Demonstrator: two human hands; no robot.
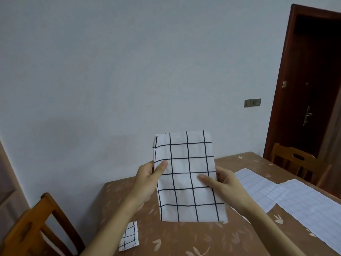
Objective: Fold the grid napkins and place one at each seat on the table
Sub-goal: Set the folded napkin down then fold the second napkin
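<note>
Held upright in the air over the counter [184,241]: grid napkin [186,174], white with dark lines, folded to a tall rectangle, bottom corner slightly loose. The left hand [147,180] pinches its left edge and the right hand [227,187] its right edge, both grips clamped on the cloth, thumbs in front. Step looks like mid-fold. Next probably one more halving, edges lined up, to match the small folded napkin [129,236] lying by the near-left chair [36,228]. Unfolded cloths [304,202] lie flat on the right.

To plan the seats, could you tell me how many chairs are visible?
2: the left chair at the table's near-left side, the right chair by the door. Others may be out of frame.
</note>
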